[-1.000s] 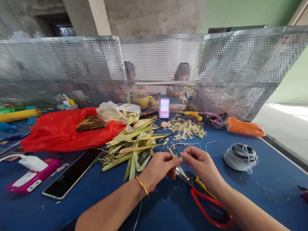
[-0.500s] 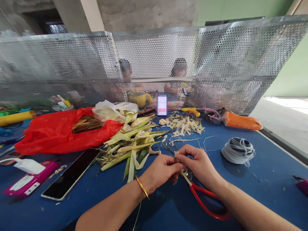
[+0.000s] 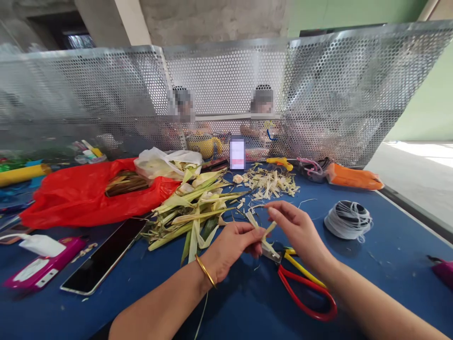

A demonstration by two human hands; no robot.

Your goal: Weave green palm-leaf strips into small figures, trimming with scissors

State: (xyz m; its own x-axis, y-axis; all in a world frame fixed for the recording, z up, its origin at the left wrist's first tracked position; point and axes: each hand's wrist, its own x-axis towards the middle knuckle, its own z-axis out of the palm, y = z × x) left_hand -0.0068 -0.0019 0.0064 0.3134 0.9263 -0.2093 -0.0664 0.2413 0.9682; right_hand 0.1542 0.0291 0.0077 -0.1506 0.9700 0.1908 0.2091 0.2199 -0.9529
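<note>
My left hand (image 3: 244, 238), a gold bangle on its wrist, pinches pale corn husk strips (image 3: 252, 219) whose ends stick out past the fingertips. Just to its right, my right hand (image 3: 292, 224) has its thumb and fingers bent around the upper end of one narrow strip (image 3: 269, 228); the exact contact is partly hidden. Below both hands lie scissors (image 3: 307, 295) with red and yellow handles, their blades pointing toward the left hand. A heap of long green and cream husks (image 3: 198, 215) spreads beyond my left hand.
Cut husk scraps (image 3: 271, 183) lie farther back. On the right are a spool of white cord (image 3: 347, 221) and an orange packet (image 3: 354, 176). A red plastic bag (image 3: 78, 193), a dark phone (image 3: 106, 257) and a magenta power strip (image 3: 46, 264) occupy the left. A perforated metal screen (image 3: 226, 71) stands behind.
My hands, close together before, are now slightly apart, with the right one moved up and away. More of the husk strips and the scissors' yellow handle show.
</note>
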